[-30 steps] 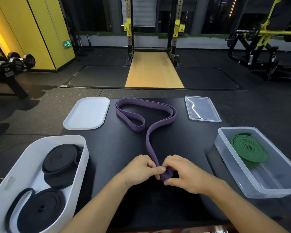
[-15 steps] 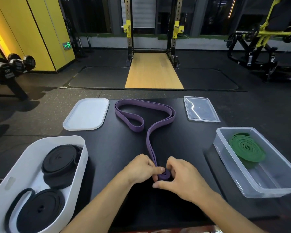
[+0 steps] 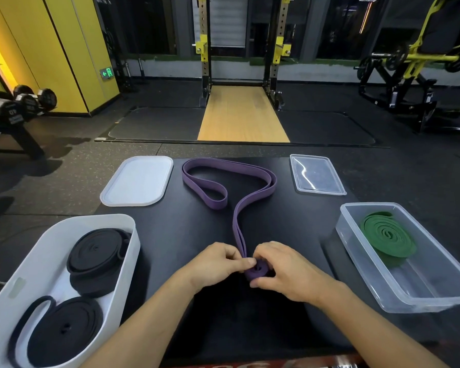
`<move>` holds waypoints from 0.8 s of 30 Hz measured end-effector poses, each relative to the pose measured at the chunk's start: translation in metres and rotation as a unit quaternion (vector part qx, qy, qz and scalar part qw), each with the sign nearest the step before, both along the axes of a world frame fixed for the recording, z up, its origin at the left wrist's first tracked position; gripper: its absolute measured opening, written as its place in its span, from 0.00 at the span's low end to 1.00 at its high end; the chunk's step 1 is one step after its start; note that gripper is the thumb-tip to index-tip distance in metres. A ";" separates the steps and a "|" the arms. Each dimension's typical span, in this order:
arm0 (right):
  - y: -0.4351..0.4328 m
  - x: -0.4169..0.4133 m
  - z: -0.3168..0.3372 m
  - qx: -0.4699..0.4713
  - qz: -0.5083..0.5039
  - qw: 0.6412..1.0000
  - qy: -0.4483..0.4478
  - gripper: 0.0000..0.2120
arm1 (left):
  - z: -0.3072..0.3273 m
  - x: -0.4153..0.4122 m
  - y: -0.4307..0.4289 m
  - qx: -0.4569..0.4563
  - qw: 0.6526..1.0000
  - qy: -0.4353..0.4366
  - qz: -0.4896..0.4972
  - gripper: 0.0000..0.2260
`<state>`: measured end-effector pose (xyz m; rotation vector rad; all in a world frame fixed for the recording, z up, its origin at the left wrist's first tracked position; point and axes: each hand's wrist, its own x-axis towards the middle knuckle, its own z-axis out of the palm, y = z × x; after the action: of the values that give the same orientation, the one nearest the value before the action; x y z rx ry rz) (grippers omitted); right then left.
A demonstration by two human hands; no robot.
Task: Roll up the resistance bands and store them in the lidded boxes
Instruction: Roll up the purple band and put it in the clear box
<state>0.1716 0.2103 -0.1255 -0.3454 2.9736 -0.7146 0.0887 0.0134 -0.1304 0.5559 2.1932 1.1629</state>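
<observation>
Both hands sat near the front edge of the matte black desk [image 3: 175, 235]. The left hand [image 3: 218, 264] and right hand [image 3: 284, 272] were pinching the small coiled end of the purple resistance band [image 3: 239, 224], and the rest snaked off toward the far edge. On the left, a white box [image 3: 24, 274] held two rolled black bands [image 3: 96, 253]. On the right, a clear box [image 3: 409, 296] held a rolled green band [image 3: 388, 235]. The white lid [image 3: 137, 181] and clear lid [image 3: 316, 175] lay flat at the back corners. Beyond was speckled rubber floor [image 3: 77, 168], a wooden lifting platform [image 3: 242, 115] under a squat rack [image 3: 274, 49], with dumbbells [image 3: 19, 102] and a yellow wall [image 3: 64, 49] off left.
</observation>
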 end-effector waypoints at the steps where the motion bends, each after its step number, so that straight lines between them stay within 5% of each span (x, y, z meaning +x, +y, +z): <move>1: 0.003 0.000 0.001 -0.006 0.007 1.000 -0.006 0.15 | 0.001 0.001 0.000 -0.003 1.000 0.003 -0.008 0.15; 12: 0.006 0.004 -0.005 -0.039 0.017 0.999 -0.014 0.16 | 0.008 0.003 0.008 -0.063 0.998 0.012 0.003 0.16; 16: 0.002 0.018 -0.014 -0.055 -0.024 0.998 -0.007 0.26 | 0.011 0.002 0.013 -0.076 0.997 0.010 -0.003 0.16; 17: 0.000 0.022 -0.014 -0.092 -0.053 0.994 -0.002 0.25 | 0.011 0.002 0.013 -0.078 0.997 0.011 -0.004 0.16; 19: -0.002 0.022 -0.016 -0.178 -0.147 0.973 0.019 0.07 | 0.011 0.003 0.013 -0.083 0.996 0.017 -0.003 0.17; 24: -0.002 0.014 -0.003 -0.211 -0.229 0.948 -0.067 0.12 | 0.011 0.002 0.013 -0.091 0.996 0.019 0.000 0.18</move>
<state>0.1857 0.2087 -0.1288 0.3835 2.7650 -1.3612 0.0904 0.0262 -0.1195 0.5030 2.3032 0.9459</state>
